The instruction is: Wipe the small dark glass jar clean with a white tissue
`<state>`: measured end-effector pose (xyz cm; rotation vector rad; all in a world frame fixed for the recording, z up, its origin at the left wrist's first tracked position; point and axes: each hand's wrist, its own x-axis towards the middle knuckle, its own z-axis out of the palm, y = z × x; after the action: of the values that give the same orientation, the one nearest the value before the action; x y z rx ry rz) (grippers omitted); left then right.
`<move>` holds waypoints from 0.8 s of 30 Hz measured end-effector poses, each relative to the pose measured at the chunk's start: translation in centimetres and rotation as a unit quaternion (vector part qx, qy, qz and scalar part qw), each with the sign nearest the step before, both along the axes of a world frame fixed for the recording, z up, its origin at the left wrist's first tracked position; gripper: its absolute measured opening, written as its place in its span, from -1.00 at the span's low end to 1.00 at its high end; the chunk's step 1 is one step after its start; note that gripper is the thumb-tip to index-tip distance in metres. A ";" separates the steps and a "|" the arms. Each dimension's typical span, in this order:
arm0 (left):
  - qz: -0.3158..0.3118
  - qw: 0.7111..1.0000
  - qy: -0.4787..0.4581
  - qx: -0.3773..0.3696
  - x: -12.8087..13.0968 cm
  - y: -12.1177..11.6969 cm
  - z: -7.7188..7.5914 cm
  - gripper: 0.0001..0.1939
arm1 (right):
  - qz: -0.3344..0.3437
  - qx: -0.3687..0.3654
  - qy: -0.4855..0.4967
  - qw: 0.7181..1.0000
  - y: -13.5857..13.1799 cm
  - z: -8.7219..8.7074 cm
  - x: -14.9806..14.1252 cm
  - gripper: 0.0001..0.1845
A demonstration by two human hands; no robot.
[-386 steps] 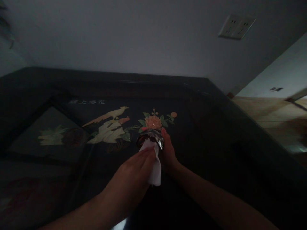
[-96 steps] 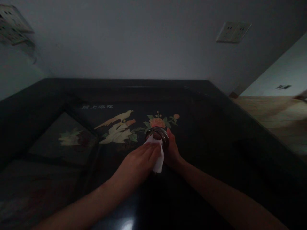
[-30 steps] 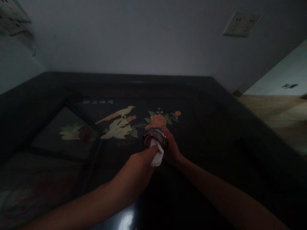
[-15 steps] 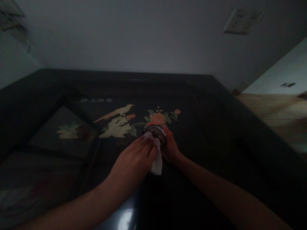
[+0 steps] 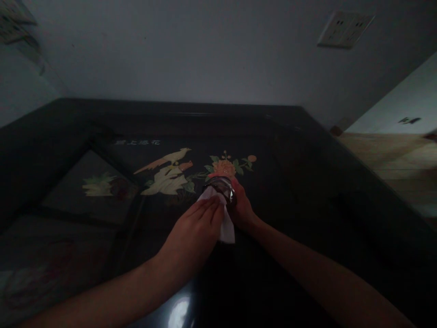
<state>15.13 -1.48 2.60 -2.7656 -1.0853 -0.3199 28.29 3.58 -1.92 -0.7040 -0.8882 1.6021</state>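
Observation:
My right hand (image 5: 242, 207) is wrapped round the far and right side of a small, dark, shiny round object (image 5: 223, 186), perhaps glass; its exact kind is too dark to tell. Pressed against the near side of that object is a white tissue (image 5: 228, 228), pinched in the closed fingers of my left hand (image 5: 201, 218). One end of the tissue hangs down beside my left fingers. Both hands are over a glossy black surface (image 5: 290, 191) that bears an inlaid bird (image 5: 170, 158) and an orange flower (image 5: 223, 168).
A pale wall (image 5: 177, 59) rises behind the black surface's far edge. A double socket (image 5: 346, 29) is on the wall at upper right, and more sockets (image 5: 13, 27) are at upper left. Wooden flooring (image 5: 385, 148) shows at the right.
My left hand has shifted slightly right with the tissue, whose hanging end has swung right and up a little. My right hand stays round the dark object.

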 end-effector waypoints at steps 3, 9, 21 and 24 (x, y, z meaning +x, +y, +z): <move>0.014 0.987 -0.083 -0.139 0.0 -0.2 0.6 -0.60 | 0.013 0.008 -0.016 1.000 -0.3 0.5 0.2 -0.55; 0.073 0.837 -0.323 -0.437 -0.1 0.0 1.9 -0.65 | 0.036 -0.052 0.052 0.997 -0.1 0.6 0.4 -0.49; -0.021 0.997 -0.033 -0.065 -0.4 -0.1 -0.2 -0.60 | 0.015 -0.053 0.040 0.998 0.1 0.2 0.1 -0.53; -0.023 0.999 0.015 0.034 -0.8 0.5 0.2 -0.61 | -0.009 -0.048 0.034 0.998 0.2 0.0 0.1 -0.56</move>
<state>14.35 -1.03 2.78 -2.7288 -0.9866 -0.3148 28.43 3.81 -1.94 -0.7184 -0.7574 1.6518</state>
